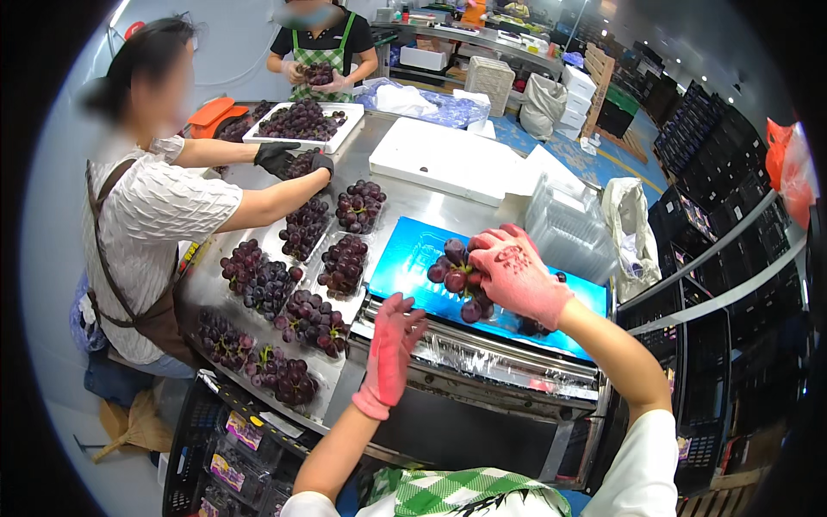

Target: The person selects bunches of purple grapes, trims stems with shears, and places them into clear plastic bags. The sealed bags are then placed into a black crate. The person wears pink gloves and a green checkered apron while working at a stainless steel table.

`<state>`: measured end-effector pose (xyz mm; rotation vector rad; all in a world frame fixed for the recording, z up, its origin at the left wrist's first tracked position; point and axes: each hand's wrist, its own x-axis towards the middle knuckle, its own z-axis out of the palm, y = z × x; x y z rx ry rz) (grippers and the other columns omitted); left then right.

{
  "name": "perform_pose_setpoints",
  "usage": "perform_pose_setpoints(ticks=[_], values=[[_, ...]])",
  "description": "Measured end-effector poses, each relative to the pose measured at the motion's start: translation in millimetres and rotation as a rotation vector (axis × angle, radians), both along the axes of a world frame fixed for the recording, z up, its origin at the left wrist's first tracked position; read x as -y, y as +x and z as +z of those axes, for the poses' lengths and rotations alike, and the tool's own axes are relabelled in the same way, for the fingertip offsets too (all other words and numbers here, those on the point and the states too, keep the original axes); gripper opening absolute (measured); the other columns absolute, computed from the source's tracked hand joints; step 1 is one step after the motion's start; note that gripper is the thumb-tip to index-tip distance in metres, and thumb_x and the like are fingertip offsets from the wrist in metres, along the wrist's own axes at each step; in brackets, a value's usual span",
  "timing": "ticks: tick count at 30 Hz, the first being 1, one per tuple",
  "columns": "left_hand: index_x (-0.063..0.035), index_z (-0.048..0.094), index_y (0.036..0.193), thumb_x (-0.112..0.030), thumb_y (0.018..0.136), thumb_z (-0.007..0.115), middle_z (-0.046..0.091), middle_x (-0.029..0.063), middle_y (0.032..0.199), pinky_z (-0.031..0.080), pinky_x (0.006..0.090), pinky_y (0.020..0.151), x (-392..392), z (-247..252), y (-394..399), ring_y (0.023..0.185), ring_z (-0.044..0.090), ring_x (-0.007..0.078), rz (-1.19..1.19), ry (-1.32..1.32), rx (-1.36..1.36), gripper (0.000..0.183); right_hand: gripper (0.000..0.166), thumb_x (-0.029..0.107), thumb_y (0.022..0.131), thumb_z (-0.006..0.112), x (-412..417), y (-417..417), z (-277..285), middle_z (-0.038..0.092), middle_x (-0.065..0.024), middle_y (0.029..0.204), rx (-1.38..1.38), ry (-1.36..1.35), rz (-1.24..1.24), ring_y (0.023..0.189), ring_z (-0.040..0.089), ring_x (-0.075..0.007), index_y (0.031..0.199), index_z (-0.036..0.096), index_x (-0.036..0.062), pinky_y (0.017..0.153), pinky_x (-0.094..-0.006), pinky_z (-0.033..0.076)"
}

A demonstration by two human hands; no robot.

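Note:
My right hand [517, 274], in a pink glove, grips a small bunch of dark red grapes [455, 278] above a bright blue board [400, 252]. A clear plastic tray seems to lie on the board behind the bunch, only faintly visible. More dark grapes [535, 326] show at the board's front edge beneath my right wrist. My left hand [391, 352], also in a pink glove, is raised empty with fingers apart in front of the board's left corner. Left of it, clear trays filled with grapes [313, 323] stand on the steel table [336, 381].
A roll of clear film [478, 352] runs along the board's front. Stacked clear plastic trays [568, 226] stand behind right, near a white foam box lid [446, 155]. A co-worker's black-gloved hands [278, 158] handle grapes at left. Another person holds grapes beyond a foam box [352, 126].

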<state>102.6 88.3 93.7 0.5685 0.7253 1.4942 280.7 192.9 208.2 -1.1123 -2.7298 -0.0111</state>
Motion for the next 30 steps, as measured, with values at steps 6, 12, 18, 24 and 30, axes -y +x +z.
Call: perform_pose_setpoints(ticks=[6,12,18,24,30], values=[[-0.0053,0.029,0.139,-0.024,0.092,0.054,0.039,0.0157,0.135,0.035,0.0345,0.102,-77,0,-47,0.122,0.042,0.0249,0.014,0.059,-0.736,0.056,0.009,0.017,0.073,0.061,-48,-34,-19,0.059,-0.0054,0.094,0.433,0.199,0.051,0.105,0.051,-0.0217,0.077,0.068,0.0116,0.106,-0.0441,0.029],[-0.0068,0.034,0.136,-0.021,0.089,0.053,0.04,0.0164,0.135,0.045,0.0362,0.09,-125,-9,-62,0.115,0.048,0.0278,-0.151,0.07,-0.97,0.052,0.018,0.018,0.075,0.06,-47,-64,-26,0.059,-0.0075,0.099,0.846,0.342,0.156,0.11,0.05,-0.0261,0.088,0.069,0.0093,0.111,-0.0476,0.022],[-0.0041,0.042,0.13,-0.024,0.091,0.055,0.057,0.01,0.114,0.046,0.0274,0.071,-142,-9,-55,0.08,0.056,0.0129,-0.245,-0.026,-0.987,0.046,0.02,0.012,0.076,0.056,-60,-55,-55,0.058,-0.0108,0.103,0.872,0.553,0.339,0.112,0.048,-0.028,0.09,0.068,0.0063,0.112,-0.0505,0.02],[-0.0036,0.049,0.123,-0.032,0.093,0.052,0.06,0.0068,0.09,0.045,0.027,0.066,-148,-18,-50,0.072,0.053,0.0113,-0.2,0.032,-1.098,0.041,0.014,0.013,0.075,0.055,-53,-48,-61,0.056,-0.0116,0.105,0.659,0.545,0.363,0.113,0.047,-0.0287,0.082,0.066,0.0083,0.111,-0.0497,0.025],[-0.0049,0.05,0.123,-0.032,0.093,0.054,0.06,0.0051,0.09,0.045,0.0264,0.067,-149,-16,-52,0.074,0.053,0.0111,-0.238,0.001,-1.089,0.041,0.025,0.017,0.075,0.062,-51,-34,-51,0.053,-0.0141,0.116,0.358,0.358,0.338,0.114,0.048,-0.0294,0.098,0.059,0.0072,0.108,-0.0488,0.029]])
